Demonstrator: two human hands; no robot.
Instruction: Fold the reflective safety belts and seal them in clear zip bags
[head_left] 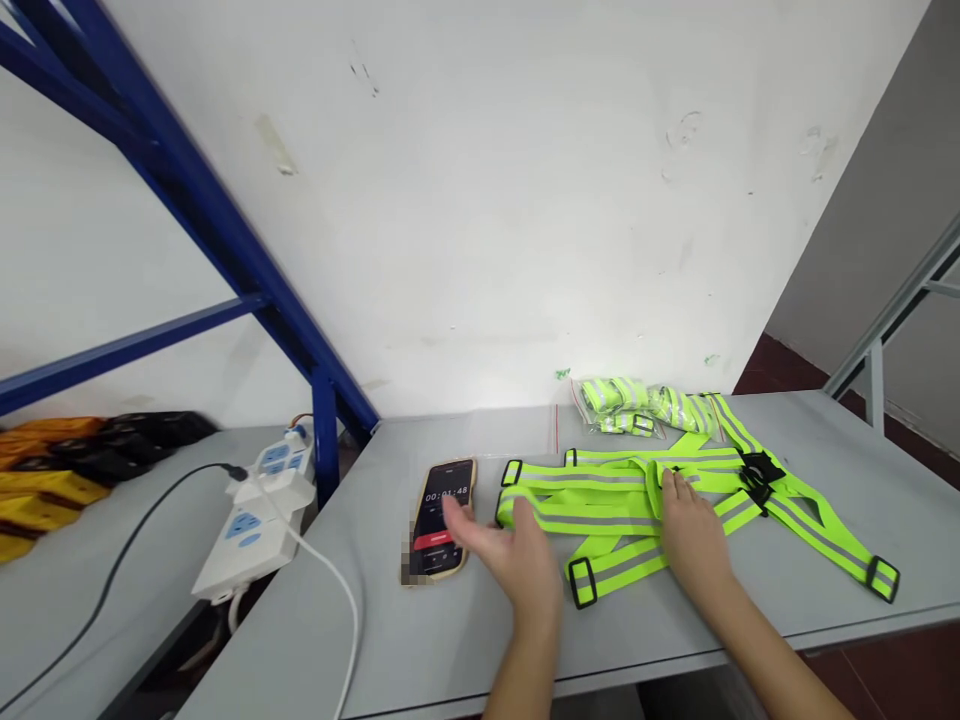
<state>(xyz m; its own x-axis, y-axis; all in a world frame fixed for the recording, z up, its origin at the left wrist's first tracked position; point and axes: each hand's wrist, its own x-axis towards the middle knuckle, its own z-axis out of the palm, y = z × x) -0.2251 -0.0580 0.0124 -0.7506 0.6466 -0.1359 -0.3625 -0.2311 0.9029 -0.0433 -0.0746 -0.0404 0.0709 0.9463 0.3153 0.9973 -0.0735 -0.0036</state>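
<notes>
A lime-yellow reflective harness vest (585,520) with grey stripes and black buckles lies spread on the grey table, its straps running left to right. My left hand (521,560) is at the left end of the straps, its thumb held well apart from the fingers; it appears open. Over the middle of the harness, my right hand (694,530) has its fingers together against a raised fold of strap and seems to grip it. Its thumb is hidden. A black joining piece (759,475) sits to the right of that hand.
A phone (444,520) showing a timer lies left of my left hand. Clear bags of folded reflective straps (645,405) rest against the wall. A white power strip (255,530) with cables and a blue metal frame (247,250) stand at the left.
</notes>
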